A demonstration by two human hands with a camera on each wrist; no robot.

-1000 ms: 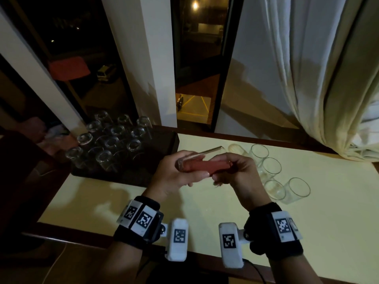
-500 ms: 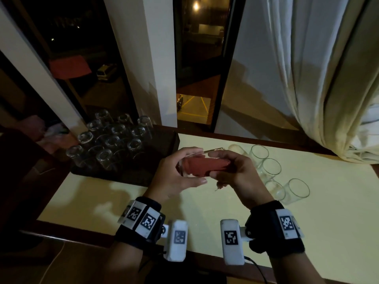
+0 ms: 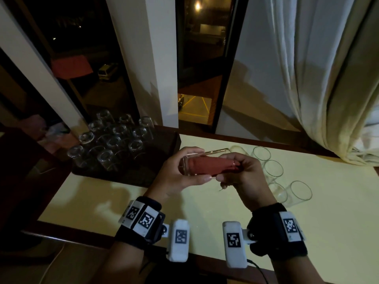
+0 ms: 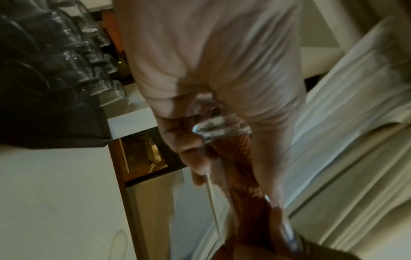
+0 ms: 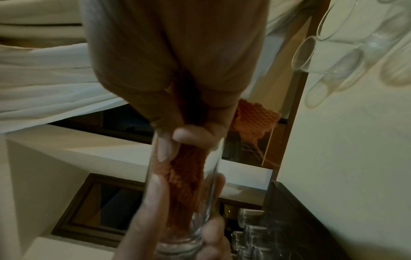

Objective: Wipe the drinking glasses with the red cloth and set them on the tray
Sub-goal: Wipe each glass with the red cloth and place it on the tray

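My left hand [image 3: 202,163] grips a tall clear drinking glass [image 3: 205,154] by its base and holds it on its side above the table. The red cloth [image 3: 213,166] is stuffed inside the glass. My right hand [image 3: 227,169] pinches the cloth at the glass's mouth. In the right wrist view its fingers [image 5: 191,135] reach into the glass [image 5: 215,158] with the red cloth [image 5: 182,176]. The left wrist view shows the thick glass base [image 4: 222,130] and cloth [image 4: 240,167]. A dark tray [image 3: 162,140] at the back left holds several upturned glasses [image 3: 114,144].
Several glasses [image 3: 272,171] stand upright on the pale yellow table [image 3: 328,232] just right of my hands. A window and white pillar stand behind. A cream curtain [image 3: 317,78] hangs at the right. The table's wooden front edge [image 3: 82,228] runs near my wrists.
Both hands stay over the same spot with the glass. The right hand has shifted slightly at the mouth, working the cloth inside.
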